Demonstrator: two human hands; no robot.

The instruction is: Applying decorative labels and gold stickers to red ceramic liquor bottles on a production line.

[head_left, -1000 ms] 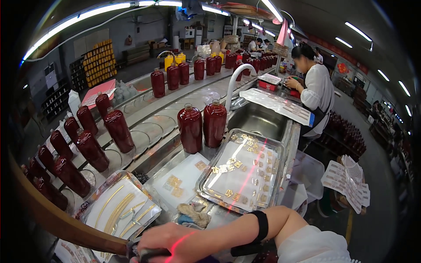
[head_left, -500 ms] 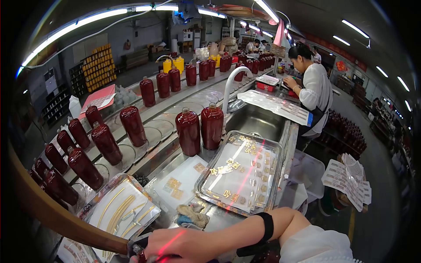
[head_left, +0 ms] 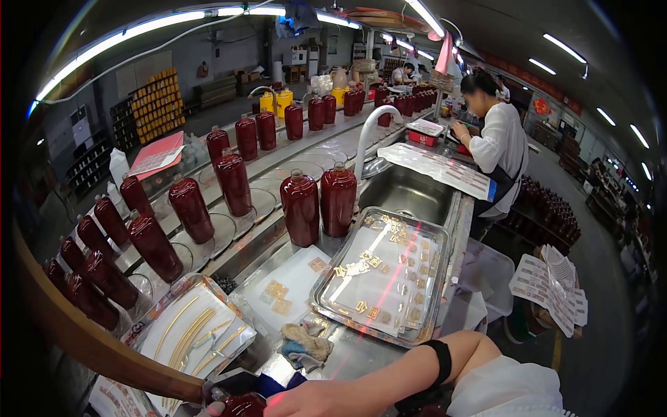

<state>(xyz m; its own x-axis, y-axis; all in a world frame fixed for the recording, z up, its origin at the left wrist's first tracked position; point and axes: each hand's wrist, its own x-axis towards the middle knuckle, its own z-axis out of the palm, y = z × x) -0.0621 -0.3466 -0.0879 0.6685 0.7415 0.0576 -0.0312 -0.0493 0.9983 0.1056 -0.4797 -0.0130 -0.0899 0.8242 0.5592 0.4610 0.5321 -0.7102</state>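
Observation:
At the lower edge, a dark red glass bottle [head_left: 244, 404] lies tilted with its neck to the left. Fingertips of my left hand [head_left: 215, 409] are closed at its neck, the rest of that hand cut off by the picture edge. My right hand [head_left: 303, 400] is against the other end of the bottle, its fingers hidden below the edge. Just behind the bottle is a dark blue piece [head_left: 278, 383], perhaps cloth. A crumpled beige and blue rag [head_left: 306, 343] rests on the metal bench beyond my right forearm.
A metal tray [head_left: 439, 288] holds sheets with gold characters. Left of it stand two red bottles [head_left: 299, 208]. A plastic-lined tray [head_left: 240, 338] holds gold strips. More bottles [head_left: 192, 210] line the conveyor. A curved wooden bar [head_left: 111, 340] crosses at left. A co-worker [head_left: 497, 139] is beyond the sink [head_left: 406, 194].
My right hand has slid right and slightly down, uncovering the held bottle's body and the dark blue piece. The bottles on the near conveyor have shifted up and to the right.

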